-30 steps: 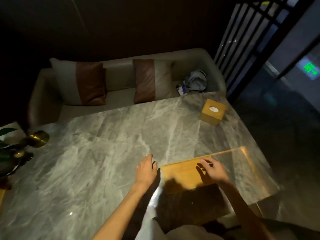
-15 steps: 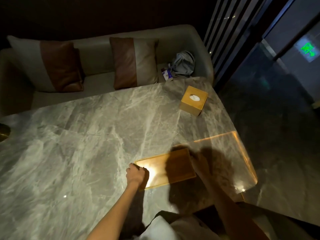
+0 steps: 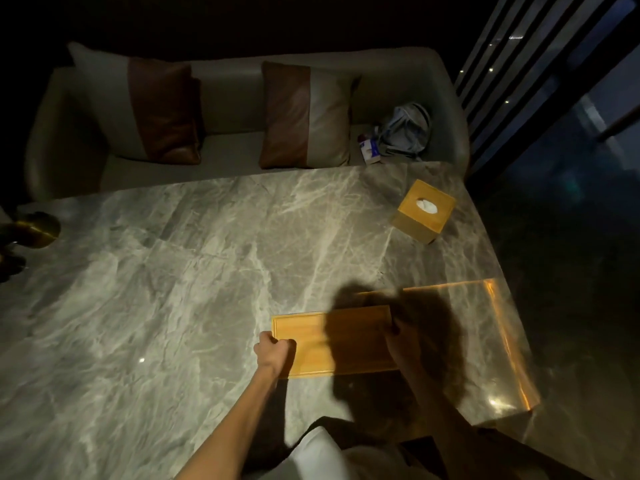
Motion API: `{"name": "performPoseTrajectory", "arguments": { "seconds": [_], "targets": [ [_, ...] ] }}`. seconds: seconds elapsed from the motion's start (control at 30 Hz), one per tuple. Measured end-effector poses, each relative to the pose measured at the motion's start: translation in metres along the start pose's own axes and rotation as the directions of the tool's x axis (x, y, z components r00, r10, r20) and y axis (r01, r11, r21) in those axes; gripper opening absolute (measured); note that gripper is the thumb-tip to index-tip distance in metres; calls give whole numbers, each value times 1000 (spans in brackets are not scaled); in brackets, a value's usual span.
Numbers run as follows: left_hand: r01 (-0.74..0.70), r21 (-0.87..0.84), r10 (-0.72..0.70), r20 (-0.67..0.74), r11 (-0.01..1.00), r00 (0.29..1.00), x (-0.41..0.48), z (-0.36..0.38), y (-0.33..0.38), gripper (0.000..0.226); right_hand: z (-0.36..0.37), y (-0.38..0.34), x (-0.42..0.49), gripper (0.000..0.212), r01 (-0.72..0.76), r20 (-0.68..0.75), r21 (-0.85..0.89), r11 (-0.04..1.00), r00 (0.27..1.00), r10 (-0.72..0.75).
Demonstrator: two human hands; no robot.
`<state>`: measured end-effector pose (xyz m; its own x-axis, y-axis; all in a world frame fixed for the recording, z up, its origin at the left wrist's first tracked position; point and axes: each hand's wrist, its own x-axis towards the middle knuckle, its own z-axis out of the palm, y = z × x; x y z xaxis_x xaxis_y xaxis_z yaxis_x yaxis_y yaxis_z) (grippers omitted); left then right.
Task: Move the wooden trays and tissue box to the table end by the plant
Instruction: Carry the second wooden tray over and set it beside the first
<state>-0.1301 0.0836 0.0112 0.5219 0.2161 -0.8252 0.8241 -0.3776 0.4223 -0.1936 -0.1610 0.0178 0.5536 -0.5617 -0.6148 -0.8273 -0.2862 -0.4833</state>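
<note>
A flat wooden tray (image 3: 311, 336) lies on the marble table (image 3: 173, 289) near its front right part. My left hand (image 3: 273, 351) is closed on the tray's left short edge. My right hand (image 3: 398, 337) grips the right short edge and sits in deep shadow, which also covers the tray's right half. A square wooden tissue box (image 3: 424, 211) with white tissue in its top opening stands at the far right corner of the table. At the left edge, a brass base (image 3: 34, 230) of the plant shows.
A beige sofa (image 3: 235, 147) with two brown-and-cream cushions (image 3: 304, 116) runs along the table's far side, with a bag (image 3: 405, 129) at its right end. The table's right edge (image 3: 502, 341) glows orange, and dark floor lies beyond it.
Both hands went from resting on the tray to gripping its two short ends. The view has swung right and down, so the plant has left the frame.
</note>
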Motion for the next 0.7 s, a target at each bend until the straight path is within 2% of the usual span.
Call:
{"name": "performPoseTrajectory", "arguments": {
  "seconds": [0.17, 0.27, 0.37, 0.43, 0.53, 0.6, 0.7],
  "targets": [
    [-90, -176, 80, -60, 980, 995, 7, -72, 7, 46, 33, -55, -12, 41, 66, 119, 32, 997, 990, -69],
    [-176, -220, 156, -102, 959, 982, 17, -132, 13, 55, 61, -99, -24, 30, 128, 186, -4, 992, 975, -125],
    [-231, -246, 197, -157, 941, 968, 34, -201, 17, 61, 94, -145, -46, 41, 136, 241, 26, 990, 961, -139],
    [-223, -279, 134, -303, 934, 944, 41, -240, 13, 70, 125, -175, -72, 47, 114, 276, 83, 990, 952, -133],
    [-139, -392, -70, -473, 909, 879, 36, -279, -2, 84, 186, -209, -124, 43, 45, 317, 131, 990, 945, -85],
    [-147, -483, -122, -481, 863, 868, 35, -296, -21, 87, 230, -223, -165, 42, -32, 364, 174, 984, 931, -34],
    [-224, -554, -23, -402, 802, 915, 41, -318, -55, 78, 295, -237, -221, 38, -121, 418, 262, 957, 909, 1]
  ]
}}
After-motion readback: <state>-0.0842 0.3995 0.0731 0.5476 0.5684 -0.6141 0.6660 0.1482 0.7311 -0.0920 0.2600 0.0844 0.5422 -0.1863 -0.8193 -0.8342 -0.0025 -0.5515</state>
